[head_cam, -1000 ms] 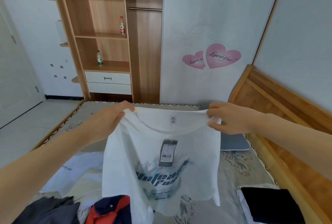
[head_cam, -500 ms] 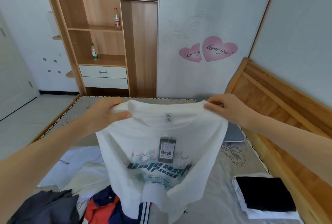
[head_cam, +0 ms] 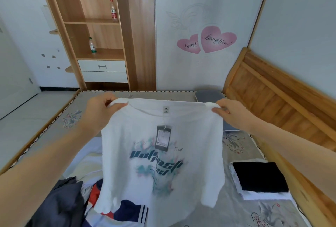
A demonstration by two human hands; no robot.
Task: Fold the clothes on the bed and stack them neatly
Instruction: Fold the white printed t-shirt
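The white cotton T-shirt with teal lettering printed on the chest [head_cam: 160,155] hangs above the bed, held up by its 2 shoulder seams. The left hand [head_cam: 101,112] pinches the left shoulder of the shirt; its grip is narrow, with fingers curled round the bunched fabric. The right hand [head_cam: 234,114] pinches the right shoulder in the same way, grip narrow on the cloth. The collar faces up, and a grey rectangular hang tag [head_cam: 163,138] dangles from it against the chest print. The shirt's hem hangs over the near part of the bed.

On the beige patterned mattress [head_cam: 234,214] at the near left lies an unfolded pile: a dark grey garment [head_cam: 60,203] and a navy, red and white striped garment [head_cam: 127,212]. At the right, near the wooden headboard [head_cam: 272,88], sits a stack of 2 folded items, a black folded garment [head_cam: 260,175] on top of a white folded garment [head_cam: 254,196]. A grey pillow [head_cam: 209,95] lies at the far right corner.
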